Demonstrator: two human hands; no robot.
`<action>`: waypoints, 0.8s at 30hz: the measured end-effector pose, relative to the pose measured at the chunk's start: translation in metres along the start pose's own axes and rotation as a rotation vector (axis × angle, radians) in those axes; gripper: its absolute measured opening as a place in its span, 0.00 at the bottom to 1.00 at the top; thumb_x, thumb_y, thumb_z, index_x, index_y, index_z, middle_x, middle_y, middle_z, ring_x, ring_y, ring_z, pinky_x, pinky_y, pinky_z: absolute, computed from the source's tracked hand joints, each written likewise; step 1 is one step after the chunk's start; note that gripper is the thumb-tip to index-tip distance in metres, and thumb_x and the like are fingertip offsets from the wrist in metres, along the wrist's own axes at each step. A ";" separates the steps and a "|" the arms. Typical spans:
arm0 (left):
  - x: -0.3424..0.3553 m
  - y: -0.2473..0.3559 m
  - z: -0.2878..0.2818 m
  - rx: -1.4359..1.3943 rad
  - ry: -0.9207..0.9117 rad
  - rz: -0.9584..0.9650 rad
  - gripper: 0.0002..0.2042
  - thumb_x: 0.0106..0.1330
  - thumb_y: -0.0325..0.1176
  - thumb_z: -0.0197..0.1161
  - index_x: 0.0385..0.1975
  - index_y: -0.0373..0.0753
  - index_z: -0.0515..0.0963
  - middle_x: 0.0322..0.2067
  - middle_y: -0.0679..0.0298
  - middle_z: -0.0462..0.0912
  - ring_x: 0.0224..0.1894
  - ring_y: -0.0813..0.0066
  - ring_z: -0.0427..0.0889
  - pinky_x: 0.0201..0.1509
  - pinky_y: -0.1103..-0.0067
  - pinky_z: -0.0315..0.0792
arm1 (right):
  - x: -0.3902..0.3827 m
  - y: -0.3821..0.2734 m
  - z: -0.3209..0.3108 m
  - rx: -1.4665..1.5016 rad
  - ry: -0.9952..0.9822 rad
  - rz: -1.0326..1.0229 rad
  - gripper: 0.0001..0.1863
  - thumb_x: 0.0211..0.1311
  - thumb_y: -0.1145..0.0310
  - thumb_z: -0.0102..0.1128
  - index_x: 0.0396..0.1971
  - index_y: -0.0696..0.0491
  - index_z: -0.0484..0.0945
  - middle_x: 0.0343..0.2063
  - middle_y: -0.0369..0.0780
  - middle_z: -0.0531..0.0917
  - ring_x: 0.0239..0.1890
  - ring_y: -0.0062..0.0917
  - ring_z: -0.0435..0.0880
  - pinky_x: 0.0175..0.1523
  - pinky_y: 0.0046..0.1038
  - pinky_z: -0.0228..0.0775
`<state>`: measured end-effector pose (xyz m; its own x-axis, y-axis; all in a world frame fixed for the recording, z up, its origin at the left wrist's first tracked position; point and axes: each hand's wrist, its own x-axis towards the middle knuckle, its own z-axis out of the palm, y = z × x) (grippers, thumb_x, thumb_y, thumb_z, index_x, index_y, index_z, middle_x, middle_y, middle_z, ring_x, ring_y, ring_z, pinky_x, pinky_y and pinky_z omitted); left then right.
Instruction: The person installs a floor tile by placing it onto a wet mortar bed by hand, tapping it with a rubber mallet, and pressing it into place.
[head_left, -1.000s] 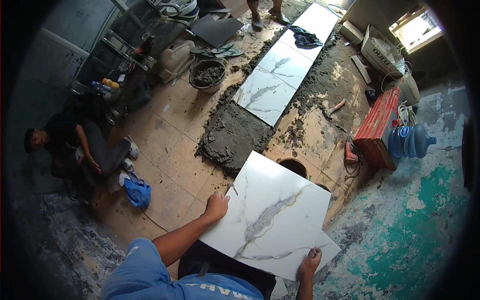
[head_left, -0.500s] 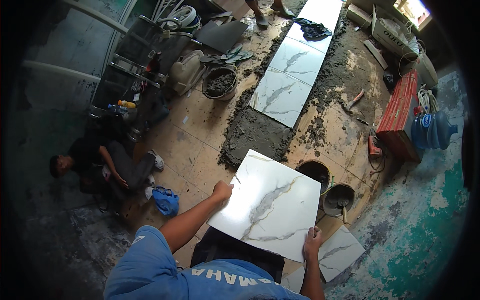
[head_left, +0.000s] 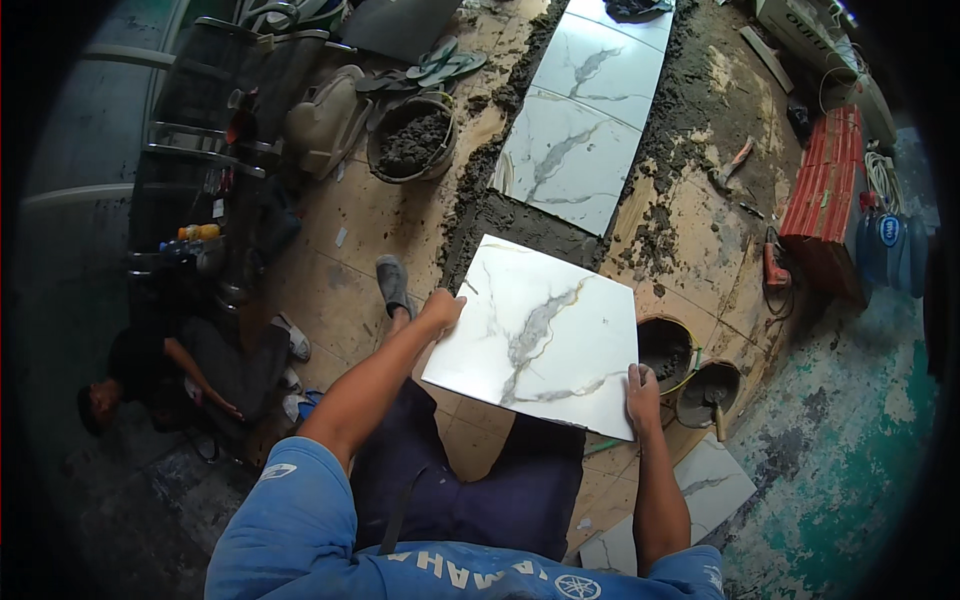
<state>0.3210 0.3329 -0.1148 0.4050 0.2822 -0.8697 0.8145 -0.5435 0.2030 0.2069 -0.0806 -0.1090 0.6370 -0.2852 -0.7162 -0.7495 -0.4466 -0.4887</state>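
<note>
in the head view, our left hand and right hand pinch opposite edges of a glossy white marble-look tile, which is held between them; the fingertips underneath are hidden. we see grey veins across its flat, squarish face, a lumpy grey mortar bed just past it, and smooth laid tiles beyond.

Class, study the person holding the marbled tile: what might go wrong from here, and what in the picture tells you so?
1. The left hand and right hand hold the marbled tile at opposite edges; a weakened grip might drop or chip it.
2. The tile hides part of the wet-looking mortar, so its position could be misjudged.
3. The bucket stands on the floor nearby and might trip someone.
</note>
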 end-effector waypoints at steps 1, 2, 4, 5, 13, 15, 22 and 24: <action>0.035 0.002 -0.005 0.031 -0.030 0.030 0.22 0.68 0.40 0.61 0.44 0.19 0.74 0.44 0.38 0.80 0.39 0.52 0.84 0.37 0.63 0.75 | 0.022 -0.003 0.018 0.001 0.041 -0.040 0.30 0.69 0.52 0.54 0.55 0.67 0.70 0.49 0.56 0.79 0.53 0.42 0.78 0.60 0.35 0.66; 0.071 0.006 -0.008 0.061 -0.063 0.061 0.23 0.68 0.39 0.60 0.46 0.19 0.73 0.43 0.38 0.80 0.40 0.51 0.84 0.39 0.63 0.75 | 0.044 -0.006 0.037 -0.002 0.082 -0.079 0.30 0.69 0.52 0.54 0.55 0.67 0.69 0.49 0.56 0.79 0.53 0.42 0.78 0.60 0.34 0.66; 0.133 0.005 -0.023 -0.083 -0.043 0.008 0.25 0.68 0.38 0.60 0.53 0.19 0.68 0.47 0.38 0.79 0.48 0.50 0.81 0.47 0.64 0.74 | 0.075 -0.040 0.081 -0.020 0.076 -0.075 0.30 0.70 0.53 0.53 0.57 0.66 0.69 0.51 0.54 0.78 0.54 0.39 0.78 0.60 0.33 0.66; 0.161 0.006 -0.017 -0.101 0.018 0.088 0.23 0.68 0.39 0.59 0.46 0.19 0.72 0.42 0.40 0.81 0.44 0.56 0.81 0.44 0.64 0.73 | 0.092 -0.041 0.090 0.004 0.101 -0.057 0.29 0.70 0.54 0.53 0.57 0.66 0.68 0.52 0.53 0.78 0.54 0.38 0.78 0.60 0.32 0.66; 0.255 0.042 -0.014 -0.158 -0.026 0.103 0.18 0.67 0.38 0.61 0.31 0.22 0.75 0.28 0.50 0.80 0.31 0.71 0.75 0.34 0.65 0.69 | 0.167 -0.017 0.140 0.026 0.154 0.004 0.30 0.71 0.53 0.54 0.58 0.66 0.68 0.51 0.54 0.78 0.55 0.36 0.77 0.59 0.32 0.67; 0.261 0.038 -0.024 -0.179 -0.057 0.047 0.18 0.67 0.38 0.61 0.29 0.23 0.75 0.26 0.51 0.79 0.30 0.71 0.74 0.33 0.66 0.69 | 0.171 -0.029 0.150 0.028 0.130 0.008 0.31 0.71 0.53 0.53 0.58 0.66 0.68 0.51 0.55 0.79 0.54 0.36 0.78 0.59 0.32 0.68; 0.274 0.031 -0.020 -0.199 -0.081 0.071 0.15 0.69 0.39 0.60 0.34 0.30 0.74 0.29 0.58 0.77 0.30 0.74 0.71 0.34 0.69 0.69 | 0.191 -0.035 0.155 -0.060 0.116 0.008 0.33 0.69 0.50 0.54 0.59 0.66 0.68 0.50 0.55 0.79 0.50 0.34 0.80 0.55 0.31 0.70; 0.277 0.027 -0.018 -0.182 -0.101 0.053 0.14 0.69 0.40 0.59 0.35 0.32 0.73 0.29 0.59 0.77 0.31 0.74 0.71 0.35 0.70 0.69 | 0.197 -0.029 0.159 -0.077 0.114 0.027 0.33 0.69 0.51 0.55 0.58 0.66 0.68 0.49 0.55 0.80 0.50 0.33 0.80 0.55 0.30 0.70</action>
<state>0.4630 0.4109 -0.3424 0.4132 0.1709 -0.8945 0.8582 -0.4016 0.3197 0.3248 0.0109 -0.3150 0.6366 -0.3901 -0.6653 -0.7532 -0.4999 -0.4276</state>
